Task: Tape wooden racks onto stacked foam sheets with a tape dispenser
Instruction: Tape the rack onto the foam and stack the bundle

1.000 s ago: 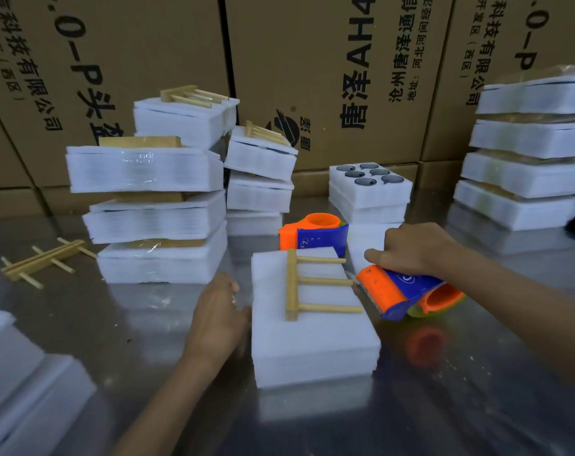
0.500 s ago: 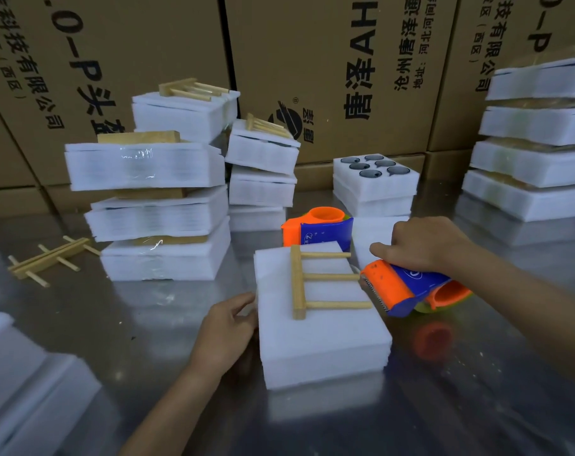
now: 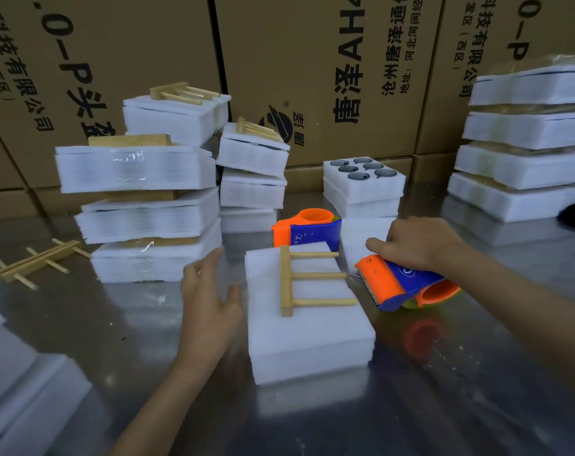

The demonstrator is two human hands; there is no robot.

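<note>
Gripping plastic tape dispenser (image 3: 401, 281), wooden rack (image 3: 307, 279), foam stack (image 3: 309, 337)

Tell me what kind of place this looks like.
Probably a packing area in a warehouse or small factory: printed cardboard cartons stacked behind a metal worktable, piles of foam sheets with taped wooden racks, and the right hand holding a tape dispenser.
</note>
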